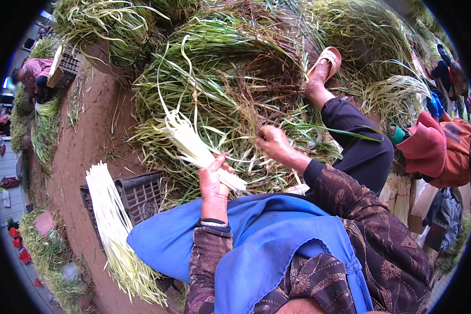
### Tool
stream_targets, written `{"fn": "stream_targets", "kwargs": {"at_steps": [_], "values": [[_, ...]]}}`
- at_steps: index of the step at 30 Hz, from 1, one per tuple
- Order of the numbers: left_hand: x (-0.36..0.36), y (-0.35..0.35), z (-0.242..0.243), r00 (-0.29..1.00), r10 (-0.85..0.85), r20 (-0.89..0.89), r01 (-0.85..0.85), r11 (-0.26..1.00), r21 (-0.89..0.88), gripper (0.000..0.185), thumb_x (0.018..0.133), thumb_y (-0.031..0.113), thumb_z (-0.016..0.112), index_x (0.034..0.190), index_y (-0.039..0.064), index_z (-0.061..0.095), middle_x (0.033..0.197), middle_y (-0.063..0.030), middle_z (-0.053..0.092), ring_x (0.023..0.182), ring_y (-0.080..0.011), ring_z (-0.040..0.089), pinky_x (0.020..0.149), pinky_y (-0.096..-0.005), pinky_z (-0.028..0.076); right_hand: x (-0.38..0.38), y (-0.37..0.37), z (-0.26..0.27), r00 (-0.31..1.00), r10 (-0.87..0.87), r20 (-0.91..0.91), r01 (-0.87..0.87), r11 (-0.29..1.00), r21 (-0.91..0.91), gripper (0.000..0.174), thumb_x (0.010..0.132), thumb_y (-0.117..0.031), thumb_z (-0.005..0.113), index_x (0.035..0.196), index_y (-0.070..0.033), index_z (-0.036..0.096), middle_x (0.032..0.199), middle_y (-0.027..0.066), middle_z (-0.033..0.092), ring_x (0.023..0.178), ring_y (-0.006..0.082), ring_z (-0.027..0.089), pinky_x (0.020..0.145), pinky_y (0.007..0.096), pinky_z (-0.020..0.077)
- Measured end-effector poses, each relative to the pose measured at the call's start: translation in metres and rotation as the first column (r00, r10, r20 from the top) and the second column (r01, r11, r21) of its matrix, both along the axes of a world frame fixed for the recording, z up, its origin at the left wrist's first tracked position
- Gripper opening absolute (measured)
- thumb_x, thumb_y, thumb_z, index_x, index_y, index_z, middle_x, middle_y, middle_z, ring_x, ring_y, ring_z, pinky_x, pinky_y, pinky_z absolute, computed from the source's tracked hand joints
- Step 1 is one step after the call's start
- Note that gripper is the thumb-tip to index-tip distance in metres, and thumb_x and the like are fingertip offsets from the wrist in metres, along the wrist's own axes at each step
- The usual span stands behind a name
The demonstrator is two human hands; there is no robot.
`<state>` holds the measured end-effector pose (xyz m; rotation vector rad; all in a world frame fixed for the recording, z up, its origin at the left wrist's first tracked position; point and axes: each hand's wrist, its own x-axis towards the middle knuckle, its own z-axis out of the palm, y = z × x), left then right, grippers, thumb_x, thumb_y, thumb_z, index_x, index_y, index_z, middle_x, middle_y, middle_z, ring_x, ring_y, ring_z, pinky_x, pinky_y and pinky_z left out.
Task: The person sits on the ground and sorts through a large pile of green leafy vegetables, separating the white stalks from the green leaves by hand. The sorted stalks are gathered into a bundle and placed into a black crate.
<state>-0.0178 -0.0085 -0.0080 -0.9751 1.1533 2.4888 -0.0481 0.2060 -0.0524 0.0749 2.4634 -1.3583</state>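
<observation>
My left hand (214, 180) is closed around a bundle of pale, blanched chives (186, 141) above my lap. The white cut ends point down to the right, and a few long leaves curl up past the top of the bundle. To the right, my right hand (276, 145) has its fingers curled, apart from the bundle. Thin yellowish leaves pass by its fingertips; whether it pinches one cannot be told. Beneath both hands spreads a large heap of green leaves (208, 90) mixed with brown, dry strands (272, 51). A blue apron (274, 231) covers my lap.
At my left, a long sheaf of pale chives (112, 219) lies across a black plastic crate (141, 196). Brown bare ground (90, 125) runs beyond it. My sandalled foot (324, 68) rests beside the heap. Other people sit at left (37, 76) and right (439, 149) among more piles.
</observation>
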Motion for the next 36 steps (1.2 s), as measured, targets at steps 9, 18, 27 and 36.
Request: {"fn": "stream_targets", "kwargs": {"at_steps": [9, 18, 27, 36], "values": [[-0.016, -0.039, 0.023, 0.982, 0.151, -0.109, -0.121, 0.962, 0.245, 0.008, 0.091, 0.007, 0.063, 0.097, 0.003, 0.058, 0.086, -0.0069, 0.064, 0.064, -0.0089, 0.054, 0.055, -0.0253, 0.046, -0.054, 0.144, -0.05, 0.996, 0.059, -0.065, 0.016, 0.608, 0.794, 0.01, 0.083, -0.01, 0.052, 0.089, -0.007, 0.06, 0.095, 0.0184, 0.06, 0.087, 0.0394, 0.063, 0.073, 0.049, 0.0501], [-0.013, -0.03, 0.013, 0.998, 0.068, -0.018, -0.06, 0.954, 0.293, 0.01, 0.093, 0.009, 0.06, 0.099, 0.001, 0.058, 0.085, -0.0074, 0.062, 0.063, -0.0111, 0.055, 0.052, -0.0274, 0.045, -0.048, 0.021, 0.058, 0.881, 0.456, 0.128, -0.377, 0.839, -0.392, 0.051, 0.096, -0.044, 0.055, 0.13, -0.006, 0.056, 0.114, 0.0094, 0.065, 0.083, 0.0166, 0.061, 0.074, 0.0329, 0.0515], [-0.013, -0.041, 0.009, 0.993, 0.118, 0.008, -0.106, 0.86, 0.499, 0.009, 0.094, 0.011, 0.06, 0.096, 0.003, 0.059, 0.081, -0.0064, 0.062, 0.061, -0.0106, 0.056, 0.055, -0.0267, 0.047, 0.033, 0.016, 0.108, 0.706, 0.679, 0.203, -0.579, 0.718, -0.387, 0.033, 0.097, -0.031, 0.057, 0.095, 0.0, 0.067, 0.076, 0.0066, 0.064, 0.069, 0.0144, 0.057, 0.063, 0.0326, 0.0476], [-0.015, -0.039, 0.001, 0.998, 0.035, -0.046, -0.007, 0.865, 0.502, 0.008, 0.095, 0.014, 0.059, 0.096, 0.006, 0.059, 0.08, -0.0037, 0.062, 0.058, -0.0105, 0.054, 0.055, -0.0258, 0.046, 0.03, 0.059, 0.11, 0.933, 0.316, 0.176, -0.295, 0.946, -0.134, 0.046, 0.092, -0.04, 0.061, 0.12, -0.004, 0.06, 0.106, 0.0172, 0.067, 0.093, 0.0257, 0.065, 0.081, 0.0375, 0.0511]]}}
